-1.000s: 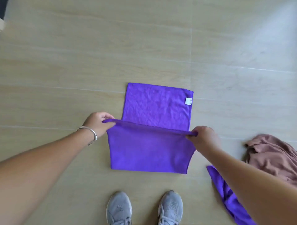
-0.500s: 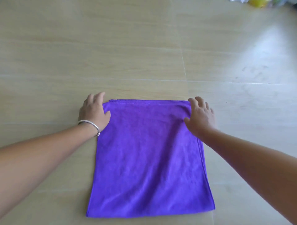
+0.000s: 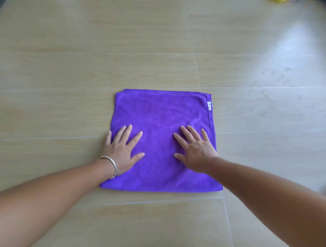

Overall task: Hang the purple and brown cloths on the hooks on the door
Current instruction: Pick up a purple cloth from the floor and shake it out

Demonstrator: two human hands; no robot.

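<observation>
A purple cloth (image 3: 162,112) lies folded flat on the floor in the middle of the head view, with a small white label (image 3: 209,106) at its far right edge. My left hand (image 3: 123,149), with a silver bracelet on the wrist, presses flat on the cloth's near left part, fingers spread. My right hand (image 3: 195,147) presses flat on its near right part, fingers straight. The brown cloth, the door and its hooks are out of view.
Pale wood-look floor tiles (image 3: 88,61) stretch all around the cloth. A yellow object (image 3: 278,1) peeks in at the top right edge. Bright glare falls on the floor at the right.
I folded the near half of the purple cloth over the far half, let go of its corners, and slid both flat hands back toward me over it. The brown cloth left the view.
</observation>
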